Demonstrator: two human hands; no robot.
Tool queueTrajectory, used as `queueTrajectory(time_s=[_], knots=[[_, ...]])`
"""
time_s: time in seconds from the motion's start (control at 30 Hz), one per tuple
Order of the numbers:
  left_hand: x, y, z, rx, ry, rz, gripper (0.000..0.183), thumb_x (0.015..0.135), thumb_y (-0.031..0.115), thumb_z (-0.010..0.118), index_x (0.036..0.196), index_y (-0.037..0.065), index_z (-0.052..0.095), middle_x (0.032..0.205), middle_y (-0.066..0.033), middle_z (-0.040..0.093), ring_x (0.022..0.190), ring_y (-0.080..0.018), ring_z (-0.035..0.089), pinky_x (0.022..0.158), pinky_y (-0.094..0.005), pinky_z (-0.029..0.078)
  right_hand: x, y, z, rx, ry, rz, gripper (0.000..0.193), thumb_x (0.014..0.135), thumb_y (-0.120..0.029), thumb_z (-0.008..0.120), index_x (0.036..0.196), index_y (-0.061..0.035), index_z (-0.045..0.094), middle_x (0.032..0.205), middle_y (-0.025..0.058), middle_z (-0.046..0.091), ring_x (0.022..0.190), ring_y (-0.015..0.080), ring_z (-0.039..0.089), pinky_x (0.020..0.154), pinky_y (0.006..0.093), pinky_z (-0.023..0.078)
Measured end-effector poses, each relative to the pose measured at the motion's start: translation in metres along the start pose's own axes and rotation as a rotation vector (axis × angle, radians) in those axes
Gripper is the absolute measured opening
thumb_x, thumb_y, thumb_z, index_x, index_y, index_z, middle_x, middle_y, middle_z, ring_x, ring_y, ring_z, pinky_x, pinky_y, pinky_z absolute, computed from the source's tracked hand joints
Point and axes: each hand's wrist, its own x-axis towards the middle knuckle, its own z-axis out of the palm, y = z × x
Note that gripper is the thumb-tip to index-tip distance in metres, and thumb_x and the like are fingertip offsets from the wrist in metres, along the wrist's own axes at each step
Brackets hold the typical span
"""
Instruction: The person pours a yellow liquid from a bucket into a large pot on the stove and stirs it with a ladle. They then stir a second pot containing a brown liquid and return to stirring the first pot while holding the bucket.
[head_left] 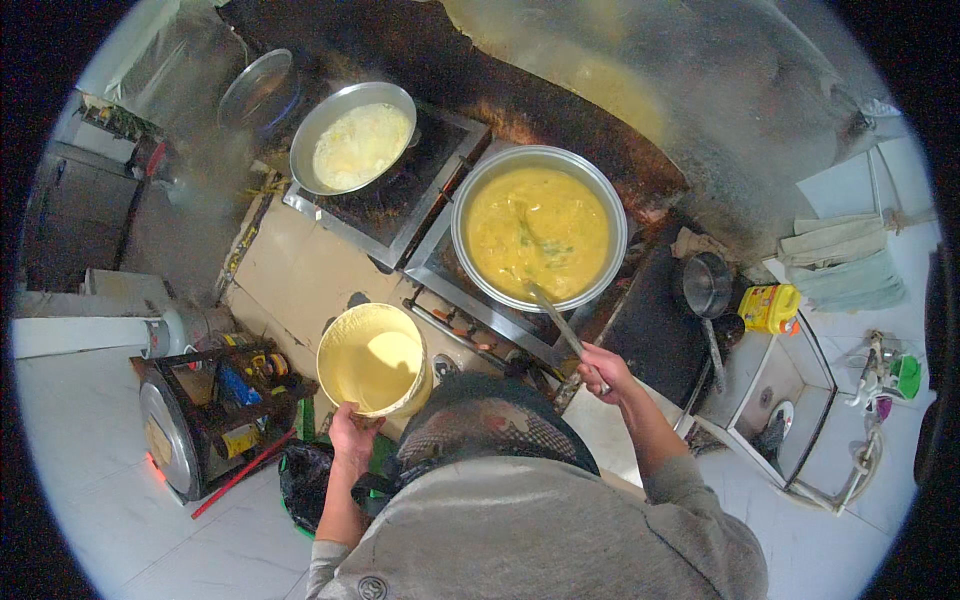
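My left hand (354, 437) grips the rim of a cream-coloured bucket (375, 318), tilted a little, with something smooth and pale yellow inside. In my right hand (606, 374) is the handle of a long-handled metal utensil (556, 318). It slants into a big metal pot (616, 262) of yellow liquid with green bits. The utensil's head is under the liquid, so its kind cannot be told. The pot stands on a stove, ahead and right of the bucket.
A metal pan (298, 172) with pale, foamy contents sits on the left burner, a round lid (256, 88) behind it. A saucepan (706, 284), a yellow jug (770, 308) and a sink (786, 402) are right. A cluttered dark rack (228, 400) stands left. Steam blurs the back.
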Motion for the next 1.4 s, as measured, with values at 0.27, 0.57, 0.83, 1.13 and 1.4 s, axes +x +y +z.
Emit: queueTrajectory(time_s=[0.27,0.57,0.83,1.13,1.4], knots=[[0.013,-0.006,0.000,0.021,-0.020,-0.003,0.030,0.084,0.020,0.056,0.110,0.006,0.058,0.102,-0.0088,0.062,0.097,-0.0257,0.059,0.088,-0.0512,0.045,-0.066,0.001,-0.009,-0.008,0.087,-0.030,0.054,0.097,-0.016,0.052,0.149,-0.0159,0.036,0.068,0.0000,0.052,0.043,0.0065,0.041,0.036,0.0232,0.035],[0.012,-0.007,0.000,-0.023,0.007,-0.003,0.033,0.083,0.019,0.057,0.113,0.007,0.056,0.108,-0.0083,0.060,0.104,-0.0249,0.057,0.091,-0.0529,0.044,-0.090,-0.042,-0.014,-0.288,0.264,-0.159,0.058,0.094,-0.009,0.053,0.150,-0.0125,0.036,0.067,0.0031,0.054,0.043,0.0117,0.048,0.038,0.0287,0.040],[0.004,-0.009,-0.008,0.004,-0.019,0.059,0.035,0.085,0.020,0.055,0.117,0.007,0.056,0.112,-0.0083,0.058,0.105,-0.0252,0.056,0.089,-0.0520,0.047,-0.085,-0.075,-0.010,-0.362,0.300,-0.294,0.061,0.092,-0.006,0.055,0.150,-0.0084,0.035,0.064,0.0040,0.054,0.042,0.0127,0.048,0.037,0.0288,0.040],[-0.009,-0.012,-0.024,-0.043,0.041,0.032,0.031,0.085,0.021,0.054,0.113,0.008,0.057,0.106,-0.0065,0.058,0.099,-0.0243,0.056,0.091,-0.0510,0.045,-0.059,-0.099,0.003,-0.626,0.328,-0.421,0.066,0.087,-0.002,0.058,0.150,-0.0086,0.036,0.062,0.0029,0.053,0.041,0.0122,0.048,0.036,0.0288,0.039],[-0.008,-0.022,-0.058,-0.126,0.021,0.064,0.035,0.082,0.015,0.057,0.116,0.005,0.055,0.108,-0.0101,0.057,0.100,-0.0264,0.056,0.088,-0.0578,0.045,0.020,-0.107,0.023,-1.352,0.694,-0.654,0.055,0.079,-0.009,0.060,0.134,-0.0138,0.056,0.090,0.0235,0.068,0.083,0.0384,0.067,0.078,0.0465,0.053]])
